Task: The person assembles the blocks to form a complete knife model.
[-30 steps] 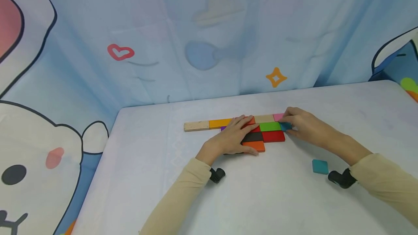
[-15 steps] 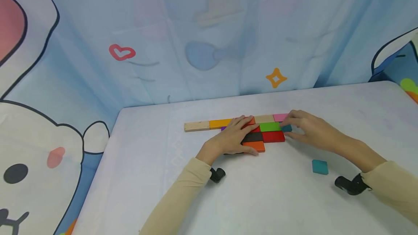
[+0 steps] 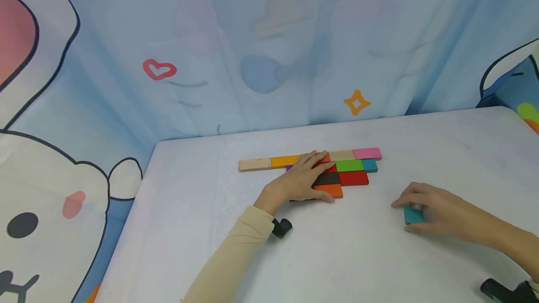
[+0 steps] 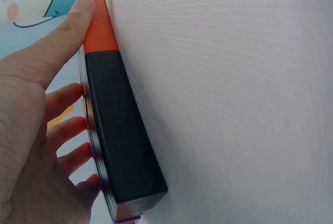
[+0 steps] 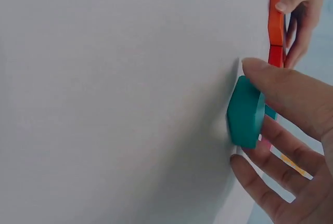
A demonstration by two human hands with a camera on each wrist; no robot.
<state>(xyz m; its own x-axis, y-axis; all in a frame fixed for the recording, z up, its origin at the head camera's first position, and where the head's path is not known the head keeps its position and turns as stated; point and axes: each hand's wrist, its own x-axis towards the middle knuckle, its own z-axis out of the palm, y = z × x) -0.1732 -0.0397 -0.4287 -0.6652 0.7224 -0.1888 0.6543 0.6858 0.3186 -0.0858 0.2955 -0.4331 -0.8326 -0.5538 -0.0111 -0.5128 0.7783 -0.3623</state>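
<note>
My left hand (image 3: 296, 181) lies spread over a flat arrangement of coloured wooden blocks, hiding part of it. In the left wrist view its thumb rests on an orange block (image 4: 101, 31) beside a black block (image 4: 122, 125). My right hand (image 3: 442, 209) is at a small teal block (image 3: 414, 215) on the table, right of the arrangement. Its fingers arch over the far side and its thumb is at the near edge. In the right wrist view the teal block (image 5: 245, 114) sits between thumb and fingers, which look loosely placed, without a firm pinch.
Uneven rows include a natural wood block (image 3: 255, 165), a yellow block (image 3: 284, 162), a green block (image 3: 349, 166), a red block (image 3: 353, 178), a pink block (image 3: 367, 154) and another teal block (image 3: 369, 166). A white cloth (image 3: 202, 228) covers the table, with a printed curtain (image 3: 202, 27) behind.
The right hand has let go of the teal block at the right end of the green block's row and moved right and nearer, to the loose teal block. My left hand stays put.
</note>
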